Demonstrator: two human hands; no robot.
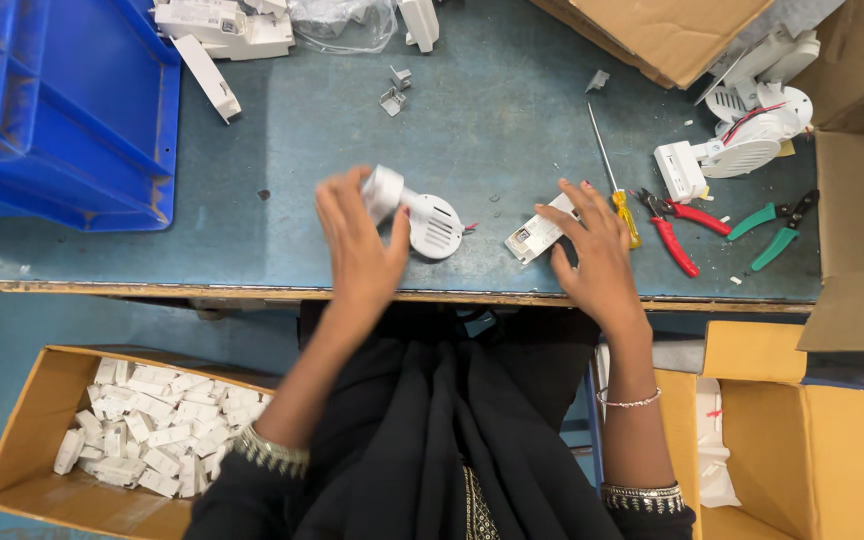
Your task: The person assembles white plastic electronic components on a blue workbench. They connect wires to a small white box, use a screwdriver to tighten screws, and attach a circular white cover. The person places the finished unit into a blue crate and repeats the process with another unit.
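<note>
My left hand (357, 245) grips a white plastic lamp fitting (422, 215) by its cylindrical end, and the round slotted head points right, just above the blue-grey table (492, 120). My right hand (597, 250) rests on a small white rectangular module (534, 235) lying flat near the table's front edge, fingers spread over it. Just right of that hand lies a yellow-handled screwdriver (614, 180).
Red-handled pliers (674, 228) and green-handled cutters (777, 228) lie to the right, beside more white fittings (747, 135). A blue crate (62, 110) sits at far left. White parts (217, 35) lie at the back. Cardboard boxes stand below: one with several white modules (152, 430), one at right (802, 440).
</note>
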